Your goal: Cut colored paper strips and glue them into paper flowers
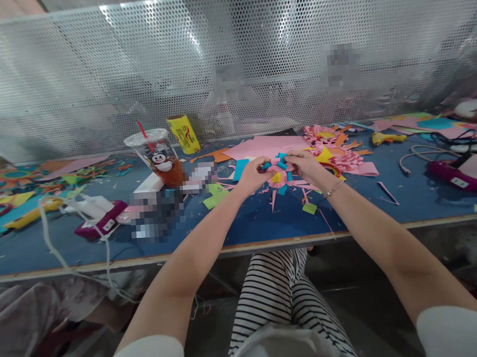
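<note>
Between my two hands is a paper flower [278, 177] with a yellow middle, a pink ring and curled blue petals. My left hand [255, 172] pinches a blue petal on its left side. On the right, my right hand [300, 164] has its fingers closed at the flower's upper right blue petal. The flower is just above the blue table [249, 221], over pink paper strips and scraps. Green paper pieces [215, 196] lie to the left of it, and a small green square [309, 208] lies below my right hand.
A drink cup [163, 164] with a red straw and a yellow can [184, 134] stand at the left. Pink fringed paper flowers [344, 158] lie right of my hands. Yellow glue guns [388, 138] and purple power strips [103, 220] with cables lie on both sides. A perforated metal screen [271, 52] borders the back.
</note>
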### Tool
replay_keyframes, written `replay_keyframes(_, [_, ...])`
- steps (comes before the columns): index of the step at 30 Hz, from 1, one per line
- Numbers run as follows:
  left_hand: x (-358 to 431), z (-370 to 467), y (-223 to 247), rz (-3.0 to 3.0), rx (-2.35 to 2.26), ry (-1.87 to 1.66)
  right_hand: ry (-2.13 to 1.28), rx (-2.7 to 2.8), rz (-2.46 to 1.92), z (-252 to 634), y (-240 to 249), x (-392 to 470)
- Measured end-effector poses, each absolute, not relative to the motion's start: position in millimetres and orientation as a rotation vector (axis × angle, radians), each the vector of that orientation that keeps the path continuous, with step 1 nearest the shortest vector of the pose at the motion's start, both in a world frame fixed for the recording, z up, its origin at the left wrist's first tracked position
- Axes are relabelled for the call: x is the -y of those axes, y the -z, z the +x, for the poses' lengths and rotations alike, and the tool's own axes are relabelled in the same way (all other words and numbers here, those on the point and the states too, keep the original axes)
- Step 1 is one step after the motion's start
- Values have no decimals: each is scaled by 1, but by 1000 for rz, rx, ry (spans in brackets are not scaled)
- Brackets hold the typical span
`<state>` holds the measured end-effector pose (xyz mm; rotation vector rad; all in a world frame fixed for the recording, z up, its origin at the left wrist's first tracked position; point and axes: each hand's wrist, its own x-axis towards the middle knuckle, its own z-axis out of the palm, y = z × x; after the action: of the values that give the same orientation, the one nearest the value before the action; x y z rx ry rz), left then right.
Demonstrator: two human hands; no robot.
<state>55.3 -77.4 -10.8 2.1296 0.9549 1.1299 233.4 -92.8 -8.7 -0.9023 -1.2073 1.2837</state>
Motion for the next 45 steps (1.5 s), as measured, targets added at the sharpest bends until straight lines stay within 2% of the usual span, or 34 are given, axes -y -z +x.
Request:
replay_keyframes(17, [69, 53, 17, 1953, -979, -1261, -1261, 1288, -886, 236, 18, 83])
replay_keyframes(38, [63, 53, 22, 1897, -882, -1187, -1124, 1319, -918, 238, 16, 84])
replay_keyframes(45, [69, 53, 15, 1854, -910, -1286, -1147, 1365, -925, 239, 21, 81])
